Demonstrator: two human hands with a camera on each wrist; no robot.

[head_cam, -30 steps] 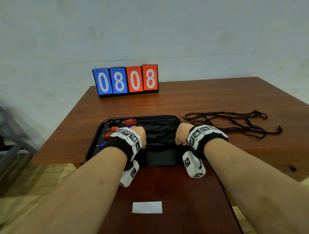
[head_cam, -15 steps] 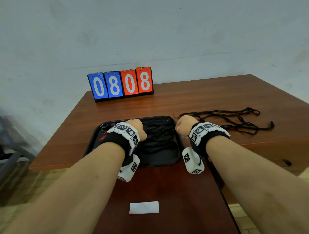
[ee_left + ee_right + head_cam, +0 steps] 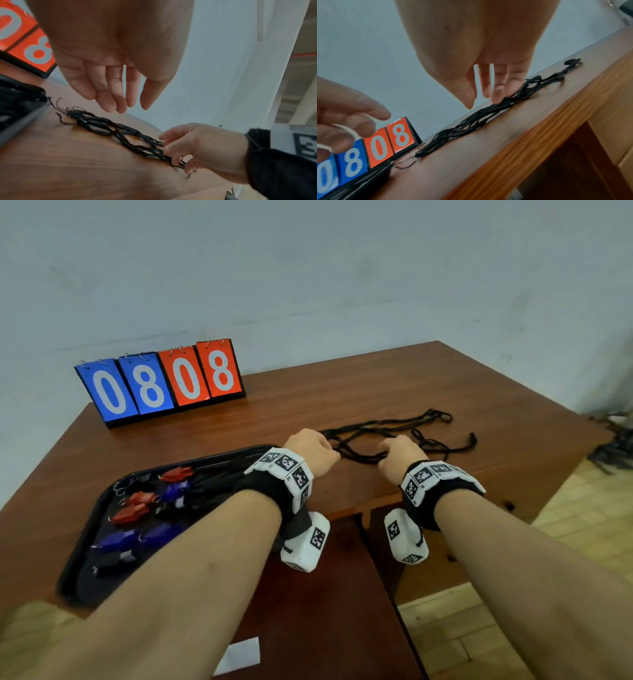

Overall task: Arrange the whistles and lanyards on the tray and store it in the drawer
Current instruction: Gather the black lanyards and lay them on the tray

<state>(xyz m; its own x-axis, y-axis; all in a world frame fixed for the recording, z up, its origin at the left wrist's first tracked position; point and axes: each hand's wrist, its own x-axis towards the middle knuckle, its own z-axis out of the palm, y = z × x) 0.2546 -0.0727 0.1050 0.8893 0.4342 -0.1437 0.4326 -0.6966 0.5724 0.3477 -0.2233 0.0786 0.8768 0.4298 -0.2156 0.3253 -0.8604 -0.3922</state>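
A black tray sits on the table's front left with red whistles, blue whistles and a heap of black lanyards in it. More loose black lanyards lie tangled on the table, right of the tray. My left hand hovers over their near end, fingers straight and apart from the cords. My right hand reaches down farther along, its fingertips touching the strands while the thumb stays off them.
A flip scoreboard reading 0808 stands at the table's back left by the wall. A darker brown panel with a white label juts out below the front edge. Dark clutter lies on the floor at right.
Both hands have left the tray and moved right and away from me to the loose lanyards on the table. The whistles in the tray now show uncovered.
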